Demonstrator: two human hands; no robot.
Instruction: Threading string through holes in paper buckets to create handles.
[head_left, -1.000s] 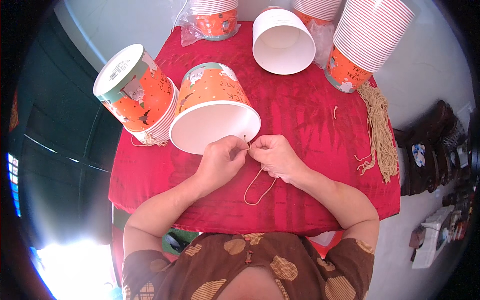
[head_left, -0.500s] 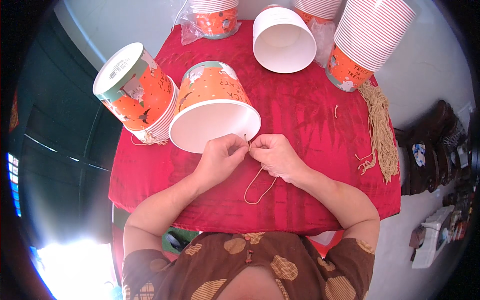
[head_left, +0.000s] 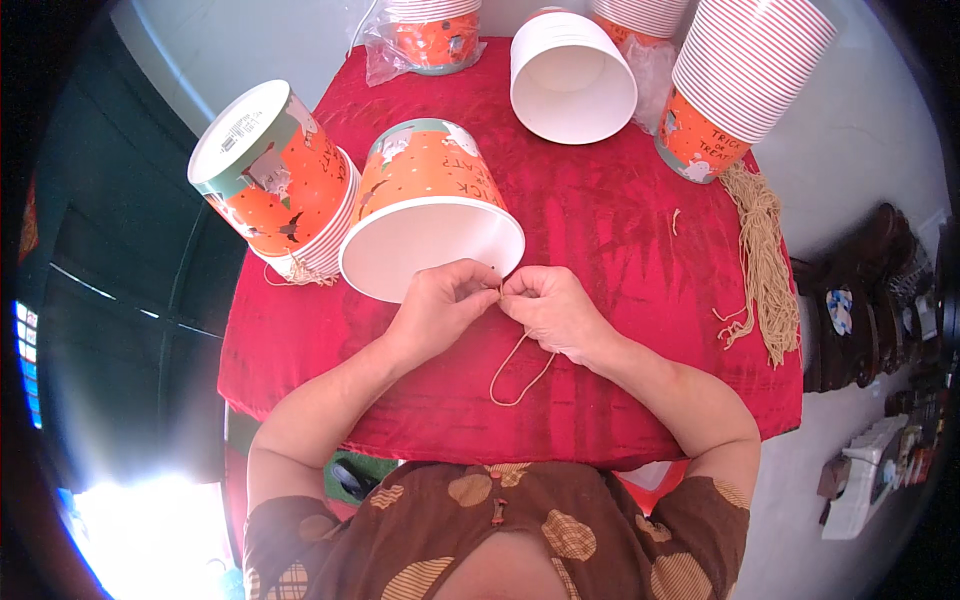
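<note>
An orange paper bucket (head_left: 432,190) with a white inside lies on its side on the red cloth, its open mouth turned toward me. At the right part of its rim my left hand (head_left: 448,305) and my right hand (head_left: 550,308) meet, fingertips pinched together. Between them is a thin tan string (head_left: 494,388), which hangs from under my right hand in a loop onto the cloth. The string's end and where it joins the rim are hidden by my fingers.
Left of the bucket stands an upside-down stack of similar buckets (head_left: 272,185) with string at its rim. A tan string bundle (head_left: 760,265) hangs along the right table edge. At the back are a white-mouthed bucket (head_left: 575,88), a tall stack (head_left: 745,75) and a plastic-wrapped stack (head_left: 436,40).
Both hands stay pinched at the string with only slight finger movement. The whole scene has shifted very slightly in the picture.
</note>
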